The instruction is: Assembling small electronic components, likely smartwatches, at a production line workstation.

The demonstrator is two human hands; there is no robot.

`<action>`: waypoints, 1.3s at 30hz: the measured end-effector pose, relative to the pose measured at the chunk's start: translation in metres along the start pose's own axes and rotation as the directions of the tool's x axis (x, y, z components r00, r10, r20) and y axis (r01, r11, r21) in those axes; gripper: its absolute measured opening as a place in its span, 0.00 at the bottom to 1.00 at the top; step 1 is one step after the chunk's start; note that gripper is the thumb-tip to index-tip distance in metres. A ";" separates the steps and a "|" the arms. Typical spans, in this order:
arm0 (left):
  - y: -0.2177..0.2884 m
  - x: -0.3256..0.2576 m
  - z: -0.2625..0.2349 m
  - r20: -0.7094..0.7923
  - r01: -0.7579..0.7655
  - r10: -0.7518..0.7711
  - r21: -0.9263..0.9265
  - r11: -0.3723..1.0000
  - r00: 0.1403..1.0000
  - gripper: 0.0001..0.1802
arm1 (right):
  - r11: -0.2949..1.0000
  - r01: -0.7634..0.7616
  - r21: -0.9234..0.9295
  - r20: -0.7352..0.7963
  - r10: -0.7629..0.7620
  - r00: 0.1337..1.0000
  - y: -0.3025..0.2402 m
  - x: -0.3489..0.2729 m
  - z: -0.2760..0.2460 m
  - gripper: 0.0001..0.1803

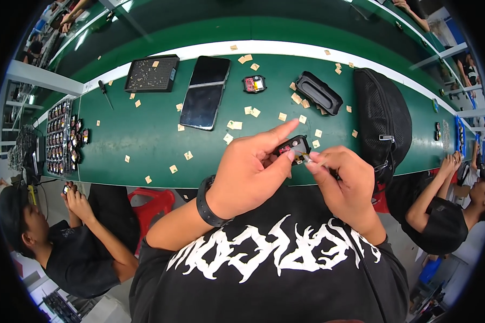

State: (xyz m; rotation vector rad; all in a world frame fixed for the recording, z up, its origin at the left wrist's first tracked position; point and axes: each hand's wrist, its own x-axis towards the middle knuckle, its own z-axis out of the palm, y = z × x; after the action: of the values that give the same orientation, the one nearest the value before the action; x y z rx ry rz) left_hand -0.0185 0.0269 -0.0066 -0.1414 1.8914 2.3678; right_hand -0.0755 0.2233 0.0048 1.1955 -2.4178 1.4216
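Above the front edge of the green table, my left hand [249, 171] grips an opened black smartwatch case [295, 144] between thumb and fingers, with the index finger stretched out past it. Red and metallic parts show inside the case. At its right side my right hand [346, 180] is closed in a pinch on something small and pale, too hidden by the fingertips to name. A second opened watch case [254, 84], with red and silver parts inside, lies farther back on the table.
Small tan paper squares [188, 155] are scattered over the table [151, 129]. Behind my hands are a dark folding phone [205, 92], a black parts tray [152, 74], a screwdriver [105, 95], a black oblong tray [319, 92] and a black zipped bag [381, 121]. Co-workers sit at both sides.
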 end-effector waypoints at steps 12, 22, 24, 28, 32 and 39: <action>-0.002 0.001 -0.004 0.102 -0.175 0.152 0.271 0.947 0.983 0.25 | 0.988 -0.148 0.040 -0.085 0.151 0.985 -0.003 0.000 0.012 0.07; -0.002 0.000 -0.006 0.145 -0.194 0.154 0.325 0.926 0.977 0.28 | 0.989 -0.014 -0.145 -0.062 0.005 0.998 -0.005 -0.002 0.003 0.14; 0.000 0.000 -0.007 0.152 -0.205 0.159 0.359 0.911 0.975 0.28 | 0.991 -0.030 -0.133 -0.062 0.022 0.998 -0.004 -0.002 0.004 0.12; -0.002 0.000 -0.007 0.154 -0.215 0.167 0.391 0.895 0.974 0.28 | 0.975 -0.222 -0.020 0.017 0.223 0.975 -0.007 -0.003 0.002 0.07; 0.000 0.000 -0.005 0.166 -0.239 0.185 0.418 0.877 0.969 0.27 | 0.868 -0.444 0.223 -0.008 0.457 0.890 -0.006 -0.007 0.006 0.05; -0.003 -0.004 -0.003 0.163 -0.178 0.130 0.329 0.928 0.978 0.27 | 0.984 -0.140 -0.113 -0.109 0.128 0.986 -0.002 -0.007 0.006 0.07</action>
State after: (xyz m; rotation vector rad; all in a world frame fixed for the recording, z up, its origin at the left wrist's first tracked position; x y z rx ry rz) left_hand -0.0145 0.0242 -0.0097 0.2046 2.2777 2.0271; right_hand -0.0673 0.2226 -0.0001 0.9271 -2.5146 1.3126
